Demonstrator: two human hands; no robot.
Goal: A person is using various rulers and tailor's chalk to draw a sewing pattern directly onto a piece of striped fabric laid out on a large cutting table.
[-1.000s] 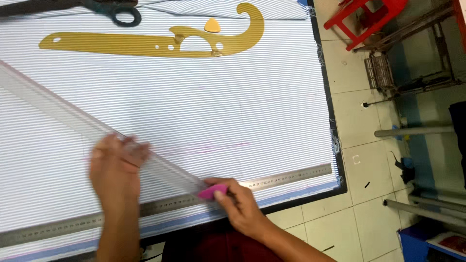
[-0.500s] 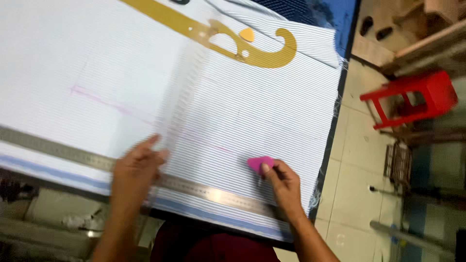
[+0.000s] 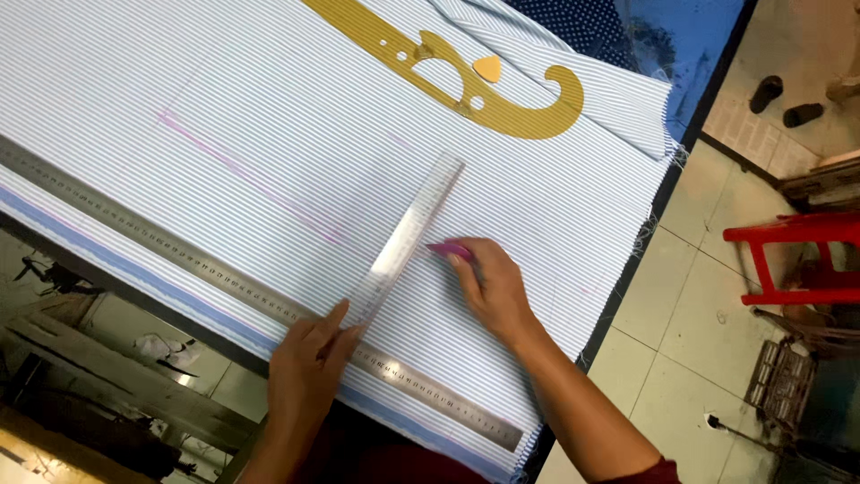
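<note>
Near the table's front edge, our left hand (image 3: 309, 358) presses flat, fingers spread, on the near end of a clear ruler (image 3: 405, 242) angled across striped fabric (image 3: 224, 99). Our right hand (image 3: 488, 285) pinches pink chalk (image 3: 448, 250) just right of that ruler; most of the chalk is hidden under the fingers. A long steel ruler (image 3: 179, 260) runs along the near hem, its left end cut off. Farther away lies a yellow curve template (image 3: 502, 103), its top cropped. At right, a red stool (image 3: 797, 260) stands on floor tiles (image 3: 681, 358).

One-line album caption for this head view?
Left hand steadies a clear ruler on striped cloth; right hand marks with pink chalk.
</note>
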